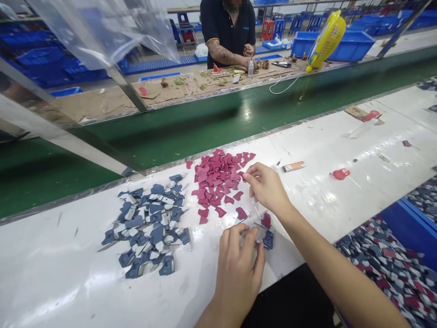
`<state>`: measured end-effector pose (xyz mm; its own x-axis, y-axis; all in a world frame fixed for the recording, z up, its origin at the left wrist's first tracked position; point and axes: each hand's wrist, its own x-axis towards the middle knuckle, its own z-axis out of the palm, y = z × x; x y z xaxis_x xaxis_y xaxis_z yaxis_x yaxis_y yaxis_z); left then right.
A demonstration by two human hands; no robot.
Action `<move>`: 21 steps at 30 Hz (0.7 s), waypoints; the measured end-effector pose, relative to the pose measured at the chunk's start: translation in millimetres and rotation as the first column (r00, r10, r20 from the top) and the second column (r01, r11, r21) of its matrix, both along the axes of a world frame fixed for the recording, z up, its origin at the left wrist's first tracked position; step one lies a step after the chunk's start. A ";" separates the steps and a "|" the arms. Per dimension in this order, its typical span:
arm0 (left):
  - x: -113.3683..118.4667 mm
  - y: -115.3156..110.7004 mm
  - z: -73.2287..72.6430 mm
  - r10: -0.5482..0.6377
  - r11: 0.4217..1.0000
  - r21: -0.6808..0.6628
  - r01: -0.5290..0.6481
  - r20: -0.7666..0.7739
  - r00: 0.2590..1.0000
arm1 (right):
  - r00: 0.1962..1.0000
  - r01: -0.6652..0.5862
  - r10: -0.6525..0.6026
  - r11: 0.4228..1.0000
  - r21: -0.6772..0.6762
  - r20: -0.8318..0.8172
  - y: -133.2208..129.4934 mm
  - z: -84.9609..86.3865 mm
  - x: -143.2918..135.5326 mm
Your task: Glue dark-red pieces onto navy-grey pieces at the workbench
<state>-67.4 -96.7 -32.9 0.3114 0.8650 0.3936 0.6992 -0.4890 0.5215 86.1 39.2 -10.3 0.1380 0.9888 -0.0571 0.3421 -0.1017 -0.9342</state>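
Hands work low over a white table (341, 150) in the head view. The left hand (239, 269) lies near the table's front edge with its fingers curled together, the tips pressing on a small grey and blue piece (265, 237) that lies flat just in front of them; a single red piece (266, 220) touches that spot from behind. The right hand (266, 187) reaches across to the near right edge of the pile of red pieces (218, 180), its thumb and forefinger closed in a pinch at the pile's rim; whether a red piece is between them cannot be told. Left of the red pile, a little apart, lies a pile of blue and grey pieces (150, 223). On the table to the right lie an orange lighter (293, 166) and, further on, a red cap (340, 173). A blue bin (409, 228) at the lower right holds mixed blue, grey and red pieces. Beyond the table runs a green belt (205, 123), and across it a person in a dark shirt (228, 27) stands with both hands at a brown worktop (102, 102).
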 end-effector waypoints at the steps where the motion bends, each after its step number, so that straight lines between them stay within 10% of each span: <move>1: 0.1 -0.9 -0.2 -0.005 1.000 -0.012 0.005 -0.004 1.000 | 0.997 -0.004 0.003 1.000 -0.016 -0.078 -9.3 2.7 6.4; 12: 12.8 -6.4 -2.1 -0.048 0.994 -0.098 0.040 -0.076 0.996 | 0.963 0.021 -0.098 0.956 -0.292 -0.251 -141.7 14.0 68.7; 21: 29.2 -5.6 -10.6 -0.106 0.990 -0.102 0.098 -0.077 0.991 | 0.954 0.025 -0.130 0.933 -0.360 -0.270 -158.5 1.1 56.2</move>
<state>-38.1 -102.3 -43.5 0.4277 0.8602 0.2777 0.6908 -0.5092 0.5133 142.3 -119.3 -9.3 0.1394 0.8849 -0.4445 0.0443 -0.4540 -0.8899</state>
